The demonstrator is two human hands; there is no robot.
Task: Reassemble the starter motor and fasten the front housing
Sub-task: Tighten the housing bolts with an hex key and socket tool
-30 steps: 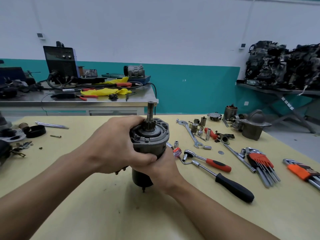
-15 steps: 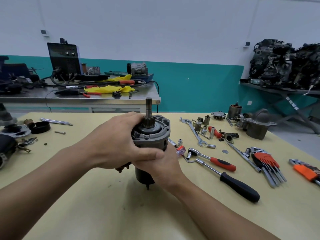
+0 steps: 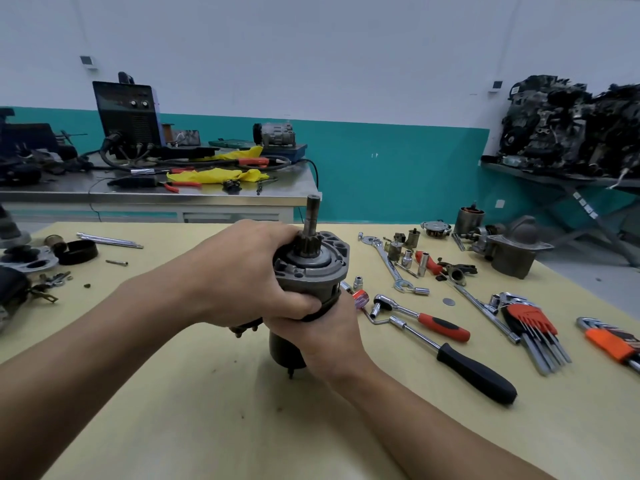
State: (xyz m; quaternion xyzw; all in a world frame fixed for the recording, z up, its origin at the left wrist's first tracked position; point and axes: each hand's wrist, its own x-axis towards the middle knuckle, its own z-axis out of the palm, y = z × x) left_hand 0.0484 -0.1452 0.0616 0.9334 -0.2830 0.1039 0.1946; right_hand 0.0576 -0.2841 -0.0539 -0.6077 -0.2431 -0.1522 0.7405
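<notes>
The starter motor [image 3: 313,268] stands upright on the yellow table [image 3: 207,410], its pinion shaft pointing up and its dark cylindrical body below. My left hand [image 3: 242,271] grips the grey upper casting from the left, thumb across its front. My right hand [image 3: 318,327] wraps the body just beneath, from the right. The grey front housing [image 3: 516,247] lies apart at the back right of the table. The motor's lower middle is hidden by my hands.
Right of the motor lie a red-handled ratchet [image 3: 422,318], a black-handled driver [image 3: 474,372], a spanner [image 3: 389,265], sockets and two hex key sets [image 3: 533,327]. Small parts and a black ring [image 3: 78,252] sit at the left. A steel bench [image 3: 156,195] stands behind.
Both hands keep their hold on the motor. The view has shifted slightly, and the motor sits a little more upright in the grip.
</notes>
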